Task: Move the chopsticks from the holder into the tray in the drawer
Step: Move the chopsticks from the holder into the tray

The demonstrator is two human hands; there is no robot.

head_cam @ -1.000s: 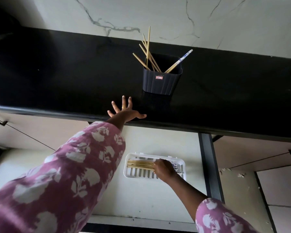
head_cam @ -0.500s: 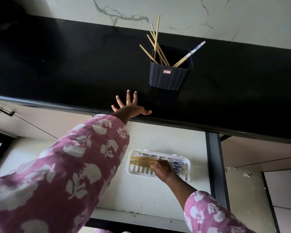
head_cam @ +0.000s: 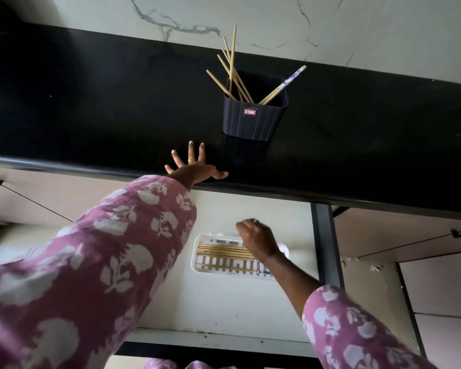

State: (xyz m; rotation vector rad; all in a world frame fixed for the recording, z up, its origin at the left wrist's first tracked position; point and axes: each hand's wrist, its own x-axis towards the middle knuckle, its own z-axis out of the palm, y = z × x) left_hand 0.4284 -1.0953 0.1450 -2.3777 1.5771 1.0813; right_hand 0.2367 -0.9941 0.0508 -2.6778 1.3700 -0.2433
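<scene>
Counting six chopsticks [head_cam: 233, 73] in the far holder [head_cam: 253, 121]; left hand [head_cam: 194, 169] is spread flat, right hand [head_cam: 256, 238] loosely curled, empty.

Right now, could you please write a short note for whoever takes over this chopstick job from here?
Left hand: open, flat on the black counter's front edge, holding nothing.
Right hand: above the white tray in the open drawer, fingers loosely curled, apparently empty.
Done: several wooden chopsticks lie lengthwise in the tray, with a patterned one partly hidden under the wrist.
Left: the dark holder on the counter contains several wooden chopsticks and a blue-patterned pair. Move these into the tray.
</scene>
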